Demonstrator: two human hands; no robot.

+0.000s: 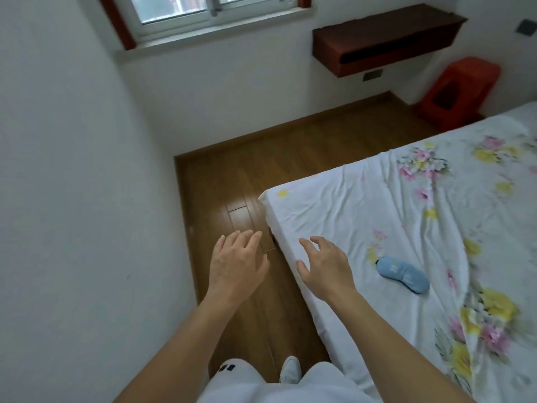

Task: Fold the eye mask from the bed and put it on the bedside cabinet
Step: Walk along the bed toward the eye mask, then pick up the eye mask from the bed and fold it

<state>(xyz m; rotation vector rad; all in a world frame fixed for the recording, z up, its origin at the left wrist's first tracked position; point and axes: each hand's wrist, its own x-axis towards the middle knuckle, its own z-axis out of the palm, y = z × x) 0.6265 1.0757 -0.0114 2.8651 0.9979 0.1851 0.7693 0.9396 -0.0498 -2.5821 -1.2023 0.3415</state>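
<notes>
A light blue eye mask [402, 274] lies flat and unfolded on the bed [363, 205], which has a white sheet with pink and yellow flowers. My right hand [325, 264] hovers over the bed's near edge, a short way left of the mask, fingers spread, holding nothing. My left hand [236, 264] is held out over the wooden floor, left of the bed, open and empty too. No bedside cabinet shows near the bed in this view.
A dark red-brown wall-mounted shelf unit [383, 39] hangs on the far wall. A red plastic stool [459, 88] stands below it beyond the bed. A window [209, 10] is at the top. A strip of wooden floor [232, 181] runs between the left wall and the bed.
</notes>
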